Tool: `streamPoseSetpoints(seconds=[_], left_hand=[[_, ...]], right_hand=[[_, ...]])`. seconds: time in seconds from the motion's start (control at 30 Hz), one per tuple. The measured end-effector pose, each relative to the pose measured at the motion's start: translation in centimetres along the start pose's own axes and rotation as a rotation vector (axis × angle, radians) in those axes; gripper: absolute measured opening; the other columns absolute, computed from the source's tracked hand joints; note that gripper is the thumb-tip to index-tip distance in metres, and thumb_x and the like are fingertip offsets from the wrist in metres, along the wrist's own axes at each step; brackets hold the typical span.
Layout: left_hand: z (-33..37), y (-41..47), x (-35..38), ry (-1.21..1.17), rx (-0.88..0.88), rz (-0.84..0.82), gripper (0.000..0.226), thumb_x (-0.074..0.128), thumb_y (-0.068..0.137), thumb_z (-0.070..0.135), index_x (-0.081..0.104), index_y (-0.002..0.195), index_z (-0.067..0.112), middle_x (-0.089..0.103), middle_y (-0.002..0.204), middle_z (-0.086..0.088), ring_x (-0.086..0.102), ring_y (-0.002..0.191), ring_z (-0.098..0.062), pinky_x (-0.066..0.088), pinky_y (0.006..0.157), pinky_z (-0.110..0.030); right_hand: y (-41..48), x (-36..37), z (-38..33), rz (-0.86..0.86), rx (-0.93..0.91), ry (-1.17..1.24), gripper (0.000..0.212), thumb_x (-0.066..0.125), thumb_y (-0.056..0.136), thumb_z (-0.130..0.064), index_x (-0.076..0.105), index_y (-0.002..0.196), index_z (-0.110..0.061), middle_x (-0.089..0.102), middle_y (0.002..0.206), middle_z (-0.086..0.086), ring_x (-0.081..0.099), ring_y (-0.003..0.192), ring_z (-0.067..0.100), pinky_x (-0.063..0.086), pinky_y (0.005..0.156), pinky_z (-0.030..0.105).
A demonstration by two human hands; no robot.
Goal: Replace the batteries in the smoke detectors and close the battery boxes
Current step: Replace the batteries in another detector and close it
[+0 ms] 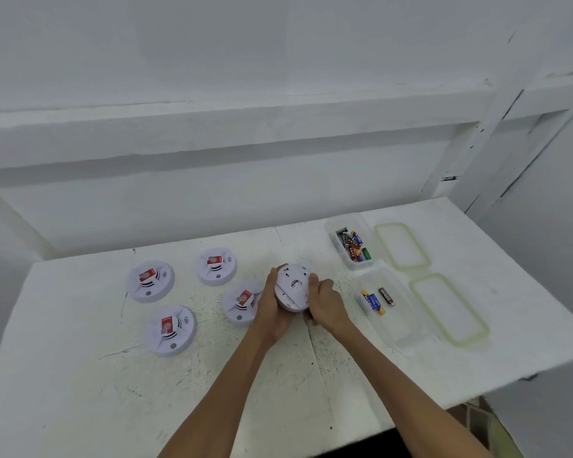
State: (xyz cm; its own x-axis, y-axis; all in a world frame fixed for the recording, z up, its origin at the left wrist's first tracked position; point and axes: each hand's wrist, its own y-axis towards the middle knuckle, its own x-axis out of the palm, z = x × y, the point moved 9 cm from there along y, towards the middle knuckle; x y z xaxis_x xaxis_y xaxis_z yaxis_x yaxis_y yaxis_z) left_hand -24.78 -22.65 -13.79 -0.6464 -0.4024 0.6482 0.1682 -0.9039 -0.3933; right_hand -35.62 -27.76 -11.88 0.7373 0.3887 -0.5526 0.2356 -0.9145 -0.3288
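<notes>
The left hand (272,309) and right hand (325,309) cover the side rims and near edge of the held smoke detector (291,287), so can't tell if its back is open or closed. Left hand also blocks the right side of the neighbouring detector (237,317). Print on the batteries (353,244) and red stickers (147,275) is way too small to read. Forearms (212,408) and counter (80,391) run off the bottom edge.

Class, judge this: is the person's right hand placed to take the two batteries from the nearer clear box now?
Probably not yet: the right hand grips the detector with the left hand. Once freed, likely yes; the nearer box lies open beside it, lid off.
</notes>
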Motion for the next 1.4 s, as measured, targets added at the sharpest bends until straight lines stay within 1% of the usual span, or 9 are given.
streamPoseSetpoints(seconds=[0.1,0.23,0.4,0.7,0.83,0.97,1.17,1.27,1.4], left_hand=[[-1.2,-0.6,-1.8,0.022,0.004,0.094,0.060,0.045,0.103,0.051,0.056,0.144,0.009,0.071,0.131,-0.016,0.071,0.116,-0.032,0.064,0.085,-0.045],[-0.8,-1.1,-2.1,0.131,0.002,0.133,0.070,0.054,0.092,0.058,0.060,0.140,0.009,0.066,0.137,-0.022,0.062,0.128,-0.040,0.050,0.108,-0.056],[-1.7,-1.2,-2.1,0.228,-0.041,0.078,0.063,0.033,0.107,0.056,0.063,0.135,0.008,0.070,0.131,-0.017,0.067,0.124,-0.031,0.056,0.099,-0.039],[-1.0,-2.0,-1.9,0.481,0.110,0.075,0.046,0.032,0.112,0.041,0.059,0.139,0.015,0.070,0.131,-0.010,0.067,0.123,-0.026,0.057,0.101,-0.043],[-0.7,-2.3,-1.4,0.673,0.245,0.072,0.042,0.034,0.107,0.046,0.059,0.133,0.024,0.068,0.128,-0.003,0.065,0.120,-0.019,0.057,0.097,-0.031],[-0.5,-2.3,-1.6,0.705,0.251,0.117,0.032,0.032,0.111,0.039,0.061,0.124,0.035,0.069,0.124,0.006,0.066,0.119,-0.016,0.055,0.089,-0.022],[-0.3,-2.8,-1.4,0.760,0.312,0.081,0.090,0.034,0.082,0.082,0.052,0.143,0.018,0.061,0.140,-0.006,0.058,0.131,-0.023,0.046,0.114,-0.046],[-0.3,-3.1,-0.8,0.813,0.338,0.057,0.085,0.030,0.080,0.080,0.051,0.137,0.021,0.060,0.138,-0.010,0.057,0.129,-0.026,0.046,0.114,-0.045],[-0.7,-2.1,-1.5,0.748,0.309,0.082,0.103,0.025,0.077,0.099,0.062,0.130,0.018,0.072,0.123,-0.008,0.068,0.115,-0.024,0.055,0.101,-0.049]], right_hand=[[-1.3,-1.5,-0.6,0.127,-0.108,-0.217,0.042,0.037,0.102,-0.047,0.041,0.120,-0.009,0.062,0.110,0.013,0.060,0.089,0.026,0.047,0.069,0.035],[-3.0,-1.5,-2.1,0.218,-0.317,-0.326,0.049,0.051,0.095,-0.051,0.046,0.128,-0.015,0.046,0.124,0.003,0.046,0.111,0.021,0.046,0.082,0.030],[-4.6,-0.3,-3.1,0.241,-0.381,-0.452,0.074,0.056,0.082,-0.067,0.047,0.135,-0.016,0.043,0.127,0.003,0.039,0.115,0.019,0.046,0.088,0.030],[-4.0,-1.4,-3.6,0.171,-0.327,-0.367,0.063,0.067,0.081,-0.054,0.059,0.128,-0.013,0.056,0.118,0.006,0.048,0.110,0.019,0.037,0.083,0.021],[-3.2,-1.4,-3.7,0.007,-0.290,-0.378,0.065,0.074,0.075,-0.051,0.056,0.125,-0.014,0.053,0.117,0.004,0.053,0.107,0.020,0.047,0.087,0.030],[-3.0,-1.1,-4.0,-0.124,-0.264,-0.504,0.071,0.075,0.074,-0.050,0.047,0.126,-0.012,0.049,0.118,0.005,0.051,0.108,0.021,0.041,0.081,0.028],[-3.2,-0.2,-4.7,-0.152,-0.265,-0.582,0.075,0.077,0.071,-0.048,0.041,0.122,-0.005,0.041,0.106,0.006,0.048,0.100,0.020,0.038,0.075,0.027],[-3.3,-0.1,-4.8,-0.183,-0.260,-0.590,0.076,0.077,0.069,-0.045,0.040,0.122,-0.005,0.039,0.105,0.005,0.047,0.102,0.020,0.039,0.075,0.027],[-3.3,-0.2,-4.1,-0.228,-0.225,-0.560,0.079,0.079,0.069,-0.044,0.038,0.123,-0.005,0.039,0.108,0.006,0.046,0.101,0.018,0.040,0.073,0.027]])
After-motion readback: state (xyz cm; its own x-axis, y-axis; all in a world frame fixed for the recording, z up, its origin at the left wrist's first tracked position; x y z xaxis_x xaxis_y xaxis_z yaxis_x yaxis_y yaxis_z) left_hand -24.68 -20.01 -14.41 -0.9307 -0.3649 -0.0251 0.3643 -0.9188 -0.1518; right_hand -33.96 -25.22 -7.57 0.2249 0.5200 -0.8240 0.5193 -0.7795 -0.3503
